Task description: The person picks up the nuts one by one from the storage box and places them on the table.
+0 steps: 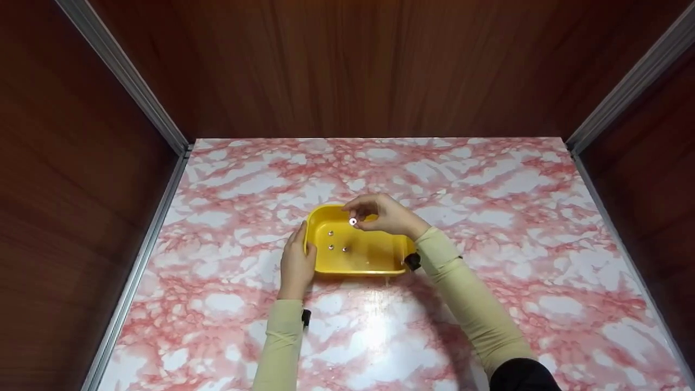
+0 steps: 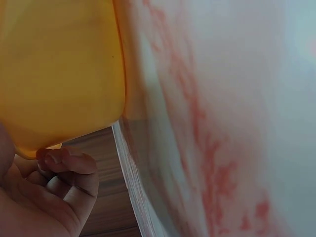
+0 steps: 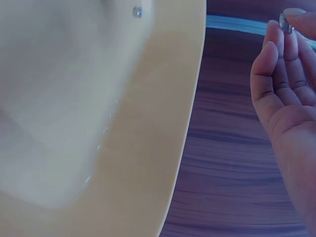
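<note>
A shallow yellow plastic tray [image 1: 374, 272] stands on the marbled table. My left hand [image 1: 296, 264] grips its left end, with the thumb toward the rim and the fingers along the outer wall; in the left wrist view curled fingers [image 2: 74, 165] meet the tray's edge. Over the tray, my right hand [image 1: 383, 214] pinches a small metal nut [image 1: 353, 221] between thumb and fingertips, its round face and dark hole toward the head camera. The right wrist view shows the nut [image 3: 285, 23] edge-on. Several similar small metal pieces [image 1: 331, 233] lie on the left part of the tray's floor.
The red and white marbled tabletop [image 1: 228, 206] spreads around the tray. Dark wood panels [image 1: 347, 65] enclose it at the back and both sides, with grey metal strips [image 1: 130, 81] at the corners. A black wrist device [image 1: 412, 262] sits close to the tray's right end.
</note>
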The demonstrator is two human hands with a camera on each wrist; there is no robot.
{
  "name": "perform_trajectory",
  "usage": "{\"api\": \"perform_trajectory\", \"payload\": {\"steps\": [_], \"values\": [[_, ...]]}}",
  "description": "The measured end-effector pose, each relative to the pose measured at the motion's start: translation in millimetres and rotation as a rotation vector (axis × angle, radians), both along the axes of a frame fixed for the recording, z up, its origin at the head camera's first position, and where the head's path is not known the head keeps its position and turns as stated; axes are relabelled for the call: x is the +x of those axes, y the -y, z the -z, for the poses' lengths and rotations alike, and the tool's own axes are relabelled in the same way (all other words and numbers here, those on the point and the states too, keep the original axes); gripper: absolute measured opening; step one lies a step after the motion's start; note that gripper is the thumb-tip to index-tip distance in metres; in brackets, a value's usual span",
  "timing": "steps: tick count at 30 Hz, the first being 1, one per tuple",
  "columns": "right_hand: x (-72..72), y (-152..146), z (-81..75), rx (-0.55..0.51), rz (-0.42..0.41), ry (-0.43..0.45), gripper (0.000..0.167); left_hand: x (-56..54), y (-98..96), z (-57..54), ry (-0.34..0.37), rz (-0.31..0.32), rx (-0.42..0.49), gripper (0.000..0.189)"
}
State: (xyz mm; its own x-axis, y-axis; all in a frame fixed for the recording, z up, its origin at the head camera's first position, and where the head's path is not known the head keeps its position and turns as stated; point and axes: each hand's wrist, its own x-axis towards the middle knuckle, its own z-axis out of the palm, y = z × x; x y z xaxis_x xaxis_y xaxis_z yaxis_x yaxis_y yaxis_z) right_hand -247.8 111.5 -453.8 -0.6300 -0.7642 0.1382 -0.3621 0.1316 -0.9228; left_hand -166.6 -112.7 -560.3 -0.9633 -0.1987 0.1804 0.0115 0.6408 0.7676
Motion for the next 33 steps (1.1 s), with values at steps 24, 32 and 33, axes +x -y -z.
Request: {"api": "perform_trajectory", "payload": {"steps": [24, 32, 33], "values": [[1.1, -15.8, -0.2, -0.013, 0.003, -0.007, 0.036, -0.1, 0.7, -0.7, 0.001, 0.010, 0.027, 0.052], [2.6, -26.3, 1.2, 0.000, 0.019, -0.002, 0.036, 0.2, -0.3, -0.4, -0.003, 0.003, 0.019, 0.053], [3.0, -27.3, 1.2, 0.002, 0.020, 0.002, 0.036, 0.2, -0.3, 0.0, -0.005, 0.000, 0.016, 0.053]]}}
